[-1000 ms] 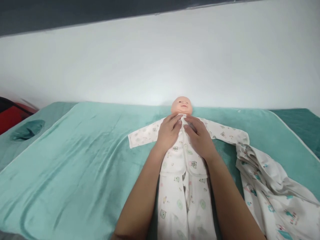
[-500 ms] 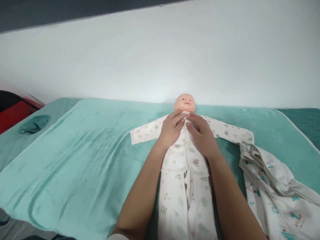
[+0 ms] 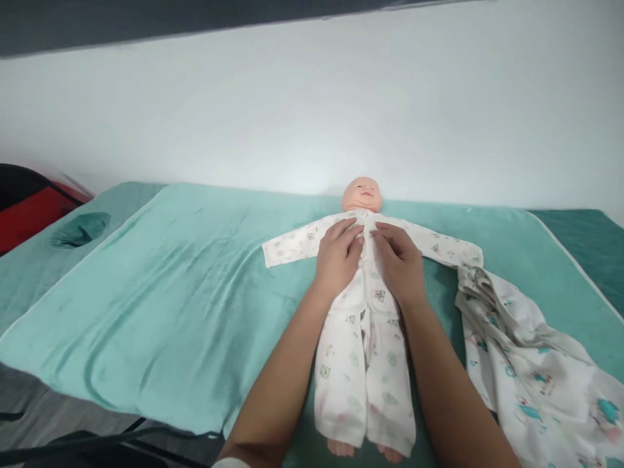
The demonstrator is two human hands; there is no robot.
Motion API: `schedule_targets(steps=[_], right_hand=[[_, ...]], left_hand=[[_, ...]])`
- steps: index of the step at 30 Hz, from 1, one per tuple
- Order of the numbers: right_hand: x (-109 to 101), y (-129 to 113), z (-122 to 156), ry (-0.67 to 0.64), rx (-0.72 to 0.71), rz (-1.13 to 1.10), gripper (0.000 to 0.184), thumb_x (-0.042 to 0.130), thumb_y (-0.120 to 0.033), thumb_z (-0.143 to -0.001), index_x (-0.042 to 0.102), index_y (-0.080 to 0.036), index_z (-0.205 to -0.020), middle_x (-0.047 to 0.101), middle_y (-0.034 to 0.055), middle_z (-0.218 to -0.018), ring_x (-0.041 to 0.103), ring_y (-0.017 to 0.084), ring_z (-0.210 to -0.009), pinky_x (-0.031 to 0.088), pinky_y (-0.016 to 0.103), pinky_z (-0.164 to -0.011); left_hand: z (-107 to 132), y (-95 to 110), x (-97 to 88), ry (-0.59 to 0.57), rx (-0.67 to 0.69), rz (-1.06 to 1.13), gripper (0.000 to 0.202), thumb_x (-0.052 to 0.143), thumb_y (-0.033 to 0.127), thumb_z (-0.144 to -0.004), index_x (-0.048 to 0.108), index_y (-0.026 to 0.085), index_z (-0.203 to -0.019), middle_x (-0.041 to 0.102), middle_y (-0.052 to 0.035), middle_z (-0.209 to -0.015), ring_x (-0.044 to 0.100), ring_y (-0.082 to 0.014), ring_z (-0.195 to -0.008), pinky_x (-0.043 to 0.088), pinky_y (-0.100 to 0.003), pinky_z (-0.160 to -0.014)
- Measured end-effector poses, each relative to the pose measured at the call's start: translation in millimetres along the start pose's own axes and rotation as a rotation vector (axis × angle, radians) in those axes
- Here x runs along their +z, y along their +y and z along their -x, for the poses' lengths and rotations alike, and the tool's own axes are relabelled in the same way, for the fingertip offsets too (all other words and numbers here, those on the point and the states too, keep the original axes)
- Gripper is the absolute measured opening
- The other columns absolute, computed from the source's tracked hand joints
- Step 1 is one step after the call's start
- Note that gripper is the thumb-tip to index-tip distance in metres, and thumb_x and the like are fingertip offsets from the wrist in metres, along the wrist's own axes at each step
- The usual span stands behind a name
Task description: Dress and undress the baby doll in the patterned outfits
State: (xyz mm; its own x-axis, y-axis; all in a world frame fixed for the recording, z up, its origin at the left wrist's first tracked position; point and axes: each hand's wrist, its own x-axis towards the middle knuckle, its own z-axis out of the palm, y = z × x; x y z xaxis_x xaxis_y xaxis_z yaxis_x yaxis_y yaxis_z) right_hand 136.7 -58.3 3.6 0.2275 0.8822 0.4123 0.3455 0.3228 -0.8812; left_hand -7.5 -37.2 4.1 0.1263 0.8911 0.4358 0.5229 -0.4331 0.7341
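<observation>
A baby doll lies on its back with its arms spread, dressed in a white printed jacket and matching pants. The jacket front is closed down the middle, with a button at the collar and one lower on the chest. My left hand rests on one side of the chest, fingers stretched out and thumb apart. On the other side of the front seam lies my right hand, its fingers loosely bent and holding nothing that I can see. The doll's toes show below the pant cuffs.
A crumpled white printed cloth lies at the right, touching the doll's sleeve end. Beneath everything is a green blanket on a padded bed with a hole at the left. A white wall stands behind; a red and black item is far left.
Both hands have moved from the collar down onto the chest and a little apart, uncovering the collar button. The view has shifted, so the doll's feet now show.
</observation>
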Motion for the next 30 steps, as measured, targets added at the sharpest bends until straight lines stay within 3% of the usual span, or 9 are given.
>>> schedule_targets(steps=[6,17,24,30], right_hand=[[-4,4,18,-0.037,-0.088,0.024,0.023,0.055,-0.032,-0.097,0.074,-0.026,-0.107,0.065,0.0083,-0.134,0.058,0.024,-0.127,0.050,0.042,-0.106],[-4,-4,14,-0.097,-0.065,0.094,0.025,0.056,-0.033,-0.098,0.076,-0.029,-0.111,0.065,0.0047,-0.136,0.054,0.023,-0.132,0.042,0.049,-0.116],[-4,-4,16,-0.172,-0.134,0.163,0.028,0.056,-0.032,-0.098,0.073,-0.031,-0.120,0.062,0.0027,-0.143,0.050,0.025,-0.136,0.041,0.053,-0.117],[-3,-2,19,-0.166,-0.201,0.205,0.030,0.055,-0.030,-0.099,0.071,-0.031,-0.125,0.061,0.0030,-0.143,0.049,0.025,-0.139,0.039,0.054,-0.119]], left_hand=[[6,-4,-1.3,-0.013,0.038,-0.016,0.028,0.051,0.029,-0.100,0.071,0.027,-0.121,0.062,-0.0042,-0.143,0.053,-0.0211,-0.136,0.040,-0.042,-0.121],[1,-8,-7.8,-0.039,-0.042,0.158,0.022,0.059,0.031,-0.097,0.073,0.028,-0.114,0.062,-0.0033,-0.143,0.053,-0.0201,-0.137,0.041,-0.041,-0.121],[-1,-8,-8.7,-0.022,-0.096,0.229,0.014,0.066,0.027,-0.093,0.073,0.027,-0.105,0.064,-0.0032,-0.140,0.055,-0.0212,-0.135,0.042,-0.042,-0.119],[0,-9,-6.9,0.013,-0.056,0.240,0.013,0.066,0.023,-0.092,0.074,0.026,-0.103,0.066,-0.0032,-0.135,0.057,-0.0198,-0.132,0.041,-0.040,-0.120]])
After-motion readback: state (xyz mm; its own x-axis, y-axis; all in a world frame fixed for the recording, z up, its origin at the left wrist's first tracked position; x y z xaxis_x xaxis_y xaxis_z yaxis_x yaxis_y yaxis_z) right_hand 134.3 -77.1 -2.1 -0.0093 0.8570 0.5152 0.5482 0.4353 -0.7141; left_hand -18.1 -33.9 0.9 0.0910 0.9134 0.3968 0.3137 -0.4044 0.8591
